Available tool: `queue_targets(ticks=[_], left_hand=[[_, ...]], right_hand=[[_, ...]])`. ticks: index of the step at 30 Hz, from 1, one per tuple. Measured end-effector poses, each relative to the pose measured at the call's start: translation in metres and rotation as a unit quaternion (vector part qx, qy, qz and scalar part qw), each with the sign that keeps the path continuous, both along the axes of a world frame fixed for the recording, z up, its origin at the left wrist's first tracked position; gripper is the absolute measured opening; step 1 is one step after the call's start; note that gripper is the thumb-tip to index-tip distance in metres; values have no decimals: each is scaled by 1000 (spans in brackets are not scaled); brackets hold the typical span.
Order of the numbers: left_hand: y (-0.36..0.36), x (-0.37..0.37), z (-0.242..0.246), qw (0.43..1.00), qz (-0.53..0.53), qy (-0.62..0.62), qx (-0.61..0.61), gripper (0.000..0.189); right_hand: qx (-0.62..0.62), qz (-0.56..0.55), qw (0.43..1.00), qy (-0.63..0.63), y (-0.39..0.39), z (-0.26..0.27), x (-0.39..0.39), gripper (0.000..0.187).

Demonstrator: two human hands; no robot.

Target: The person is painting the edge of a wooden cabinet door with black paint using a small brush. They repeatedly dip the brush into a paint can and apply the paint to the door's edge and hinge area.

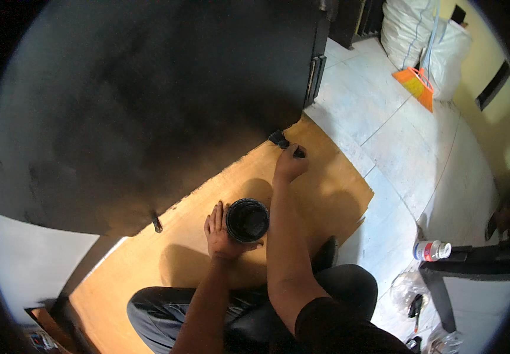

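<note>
My left hand holds a round, open-topped black container from below left, fingers spread along one side and the thumb showing under its rim. Its inside is dark, and dark smudges mark the fingers. Farther forward, my right hand grips a brush whose black bristles touch the lower edge of a large black-coated panel. Most of the brush's handle is hidden in the fist. Beneath both hands lies a tan sheet, apparently plywood, with ragged edges. A small black piece rests by the panel's lower edge.
Pale floor tiles extend to the right. An orange-and-yellow broom head leans near white woven sacks. A white bottle with a label lies at the right, above clear plastic and another brush.
</note>
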State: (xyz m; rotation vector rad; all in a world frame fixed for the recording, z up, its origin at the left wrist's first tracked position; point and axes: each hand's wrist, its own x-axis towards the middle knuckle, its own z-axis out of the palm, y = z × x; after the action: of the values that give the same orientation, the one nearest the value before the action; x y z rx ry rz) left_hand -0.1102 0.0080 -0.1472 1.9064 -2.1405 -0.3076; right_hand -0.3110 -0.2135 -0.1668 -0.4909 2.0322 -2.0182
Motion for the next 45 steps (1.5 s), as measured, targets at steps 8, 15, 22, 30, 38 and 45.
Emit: queue_targets(ticks=[8,15,22,30,38,45], left_hand=[[0,5,12,998,22,36,43,158],[8,15,6,996,24,88,-15,155],[6,19,-2,996,25,81,17,158],[4,18,-6,993,14,114,3,157],[12,26,-8,993,26,113,-27,155],[13,26,-12,992,38,115,-39,150]], right_hand=[[34,51,997,41,-15,57,-12,22],[-177,80,955,-223,1,160,25,24],[-286,112,923,-231,42,271,19,29],[-361,260,871,-210,14,151,1,36],[-254,288,922,-46,14,58,-13,25],[-50,298,944,-131,38,61,1,14]])
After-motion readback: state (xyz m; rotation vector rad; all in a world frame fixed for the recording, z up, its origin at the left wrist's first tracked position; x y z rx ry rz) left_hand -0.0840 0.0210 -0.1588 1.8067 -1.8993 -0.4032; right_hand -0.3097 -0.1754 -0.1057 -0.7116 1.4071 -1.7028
